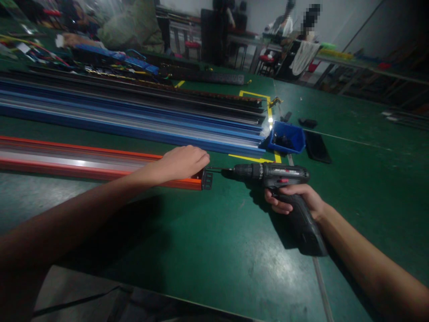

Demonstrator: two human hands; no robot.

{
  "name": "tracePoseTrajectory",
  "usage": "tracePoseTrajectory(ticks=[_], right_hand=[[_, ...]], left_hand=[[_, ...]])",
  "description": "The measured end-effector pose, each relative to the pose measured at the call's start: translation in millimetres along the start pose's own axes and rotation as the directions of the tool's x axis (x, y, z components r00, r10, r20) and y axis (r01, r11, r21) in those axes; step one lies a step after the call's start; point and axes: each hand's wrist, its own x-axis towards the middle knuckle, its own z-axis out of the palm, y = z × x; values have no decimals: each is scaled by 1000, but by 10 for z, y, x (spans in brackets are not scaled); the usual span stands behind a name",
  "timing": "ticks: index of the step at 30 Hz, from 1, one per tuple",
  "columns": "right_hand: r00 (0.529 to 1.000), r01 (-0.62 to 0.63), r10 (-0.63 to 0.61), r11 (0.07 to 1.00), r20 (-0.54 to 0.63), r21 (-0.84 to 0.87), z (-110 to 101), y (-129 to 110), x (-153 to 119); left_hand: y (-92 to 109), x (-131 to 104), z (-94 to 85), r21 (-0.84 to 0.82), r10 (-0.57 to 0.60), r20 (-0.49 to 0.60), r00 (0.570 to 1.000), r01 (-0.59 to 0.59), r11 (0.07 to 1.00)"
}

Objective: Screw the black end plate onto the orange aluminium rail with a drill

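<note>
My right hand (296,199) is wrapped round the handle of a black cordless drill (284,174). The drill points left, and its long thin bit (217,169) reaches the black end cap (207,180) on an orange metal profile (100,166). Over the end of this profile lies my left hand (186,162), its fingers curled down on the far side and gripping it by the cap. The fingertips of that hand are hidden. Whether the bit sits in a screw is too small to tell.
Behind the orange profile lie long blue profiles (134,120) and black ones (161,96). A blue bin (288,136) with dark small parts stands by their right ends, beside a black flat object (317,146). Yellow tape (251,158) marks the green table (214,250). People sit farther back.
</note>
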Motion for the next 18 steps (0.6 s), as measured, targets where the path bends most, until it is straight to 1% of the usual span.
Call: tracePoseTrajectory(ticks=[3, 6, 15, 18], right_hand=[[1000, -1, 1, 1000, 0, 5, 10, -1, 1], [1000, 3, -3, 1000, -4, 5, 17, -3, 0], [1000, 2, -2, 1000, -17, 1, 9, -2, -5], [1000, -3, 3, 1000, -23, 2, 6, 3, -3]], left_hand=[[-14, 6, 26, -5, 9, -5, 1000, -9, 1000], [-21, 11, 40, -33, -14, -19, 1000, 13, 999], [-17, 10, 27, -69, -25, -22, 999, 24, 997], [-20, 11, 35, -54, -25, -16, 1000, 24, 998]])
